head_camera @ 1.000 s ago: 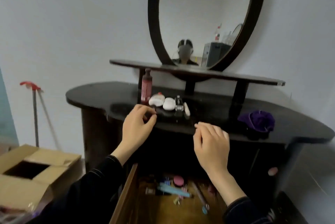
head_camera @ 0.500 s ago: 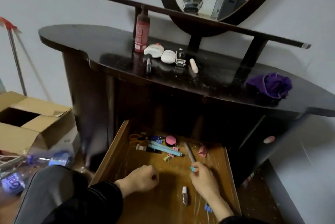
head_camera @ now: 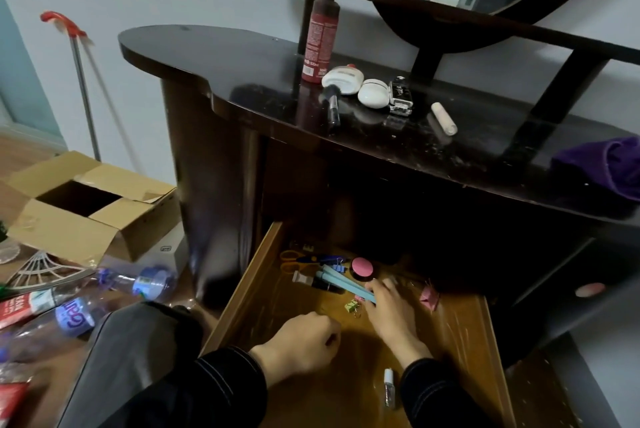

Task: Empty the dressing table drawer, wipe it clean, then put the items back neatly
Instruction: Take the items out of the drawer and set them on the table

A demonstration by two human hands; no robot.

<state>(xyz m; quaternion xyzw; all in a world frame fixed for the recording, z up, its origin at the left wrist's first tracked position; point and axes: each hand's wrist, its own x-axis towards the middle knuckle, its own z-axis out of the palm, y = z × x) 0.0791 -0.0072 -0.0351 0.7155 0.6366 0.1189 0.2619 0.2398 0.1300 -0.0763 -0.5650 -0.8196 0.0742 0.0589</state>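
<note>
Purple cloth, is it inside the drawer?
No, the purple cloth lies up on the dark tabletop at the right, while the open drawer sits below it.

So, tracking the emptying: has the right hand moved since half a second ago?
Yes: the right hand reached deeper into the drawer, toward the pink compact.

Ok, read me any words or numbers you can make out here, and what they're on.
"Gain", roughly, last letters unsure: blue label of the plastic bottle on the floor.
"100ml", faint: red bottle on the dressing table; other print too small.
White tube, black case, red packet: lettering blurred, unreadable.
</note>
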